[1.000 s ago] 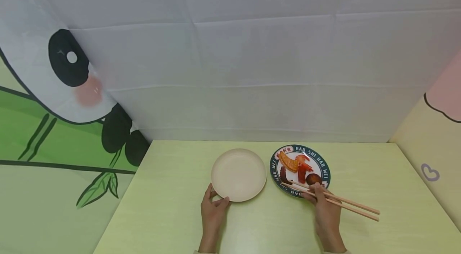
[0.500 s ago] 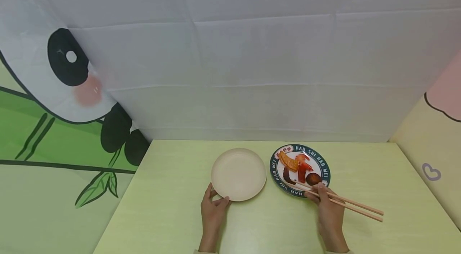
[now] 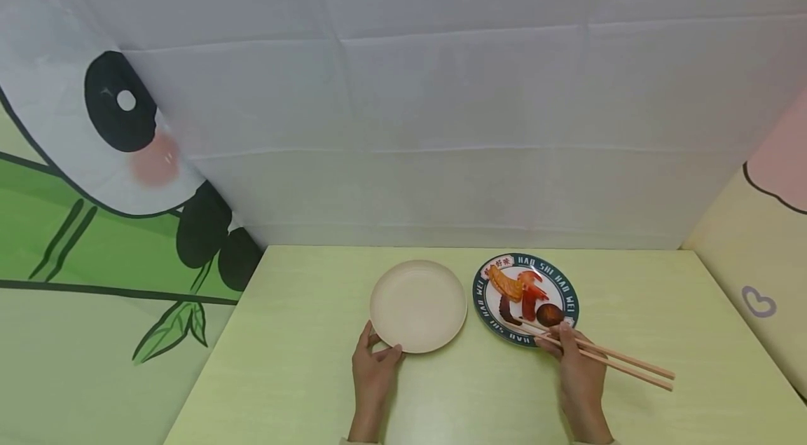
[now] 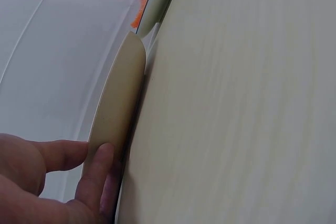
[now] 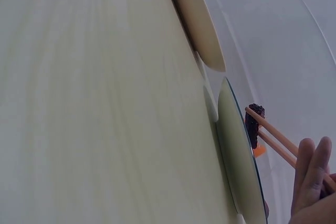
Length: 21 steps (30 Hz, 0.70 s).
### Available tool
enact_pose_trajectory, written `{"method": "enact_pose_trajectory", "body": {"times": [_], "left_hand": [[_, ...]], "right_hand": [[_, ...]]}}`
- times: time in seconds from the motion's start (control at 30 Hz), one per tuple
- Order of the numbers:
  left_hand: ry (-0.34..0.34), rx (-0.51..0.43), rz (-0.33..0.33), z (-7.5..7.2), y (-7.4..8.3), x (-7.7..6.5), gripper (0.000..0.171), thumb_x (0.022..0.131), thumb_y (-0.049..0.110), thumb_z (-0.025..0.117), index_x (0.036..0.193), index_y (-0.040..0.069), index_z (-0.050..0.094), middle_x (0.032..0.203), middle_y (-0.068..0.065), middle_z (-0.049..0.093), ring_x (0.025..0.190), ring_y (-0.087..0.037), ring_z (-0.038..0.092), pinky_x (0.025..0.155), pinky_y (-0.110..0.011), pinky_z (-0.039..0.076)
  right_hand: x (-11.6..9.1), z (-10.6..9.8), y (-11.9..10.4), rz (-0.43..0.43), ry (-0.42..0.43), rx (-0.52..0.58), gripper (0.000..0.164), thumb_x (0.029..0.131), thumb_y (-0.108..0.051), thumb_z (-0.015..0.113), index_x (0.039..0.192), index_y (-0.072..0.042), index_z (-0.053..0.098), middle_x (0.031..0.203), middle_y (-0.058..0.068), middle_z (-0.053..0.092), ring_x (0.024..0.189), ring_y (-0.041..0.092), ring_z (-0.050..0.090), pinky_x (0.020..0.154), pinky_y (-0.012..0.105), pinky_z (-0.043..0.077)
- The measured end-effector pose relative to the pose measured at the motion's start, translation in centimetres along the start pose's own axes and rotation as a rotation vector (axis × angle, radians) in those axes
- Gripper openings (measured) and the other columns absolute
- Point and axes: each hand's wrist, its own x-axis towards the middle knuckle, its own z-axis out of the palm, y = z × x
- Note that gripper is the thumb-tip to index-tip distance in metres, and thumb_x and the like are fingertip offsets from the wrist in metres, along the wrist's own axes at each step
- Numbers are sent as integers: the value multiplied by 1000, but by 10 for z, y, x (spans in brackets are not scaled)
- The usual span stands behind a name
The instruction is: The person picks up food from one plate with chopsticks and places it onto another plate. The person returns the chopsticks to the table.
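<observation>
My left hand (image 3: 376, 375) holds the near left rim of a plain beige plate (image 3: 418, 305); its thumb and fingers grip the edge in the left wrist view. My right hand (image 3: 581, 375) holds a pair of wooden chopsticks (image 3: 630, 360). Their tips pinch a dark, bumpy food piece (image 5: 255, 124), seen near the rim of a patterned plate (image 3: 571, 299) in the right wrist view. On that plate also lie a ridged orange wedge (image 3: 505, 284), red-orange pieces (image 3: 528, 306) and a round brown mushroom-like piece (image 3: 550, 315).
Both plates stand side by side on a pale yellow-green table (image 3: 302, 361). Behind it hangs a white cloth (image 3: 441, 151). A printed wall (image 3: 208, 256) borders the left, and a cream wall (image 3: 731, 256) the right.
The right hand and chopsticks have shifted slightly to the right, and the dark food piece has moved right with the tips. The left hand and beige plate have stayed put.
</observation>
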Motion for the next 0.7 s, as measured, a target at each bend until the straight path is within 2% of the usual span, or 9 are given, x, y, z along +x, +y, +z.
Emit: {"method": "enact_pose_trajectory", "body": {"times": [0.17,0.4,0.7], "left_hand": [[0,7,2,0,-1,2,85,85,-10,73,159,-13,31,131,-29,53,90,-25,73,75,-26,61],[-27,8,0,-1,2,-1,85,89,-10,73,160,-12,27,134,-29,51,92,-20,71,79,-24,60],[-25,0,-4,-2,4,-3,85,88,-9,73,160,-12,27,134,-29,52,93,-20,71,79,-24,60]], "right_hand": [[2,-2,1,6,8,-32,26,108,-10,58,104,7,78,79,-2,76,64,11,76,68,25,61],[2,-4,3,-6,12,-39,28,108,-9,58,112,14,74,87,-1,76,65,11,76,69,25,61],[3,-6,0,-22,5,9,26,107,-6,59,104,15,75,82,3,76,63,13,77,67,27,61]]}}
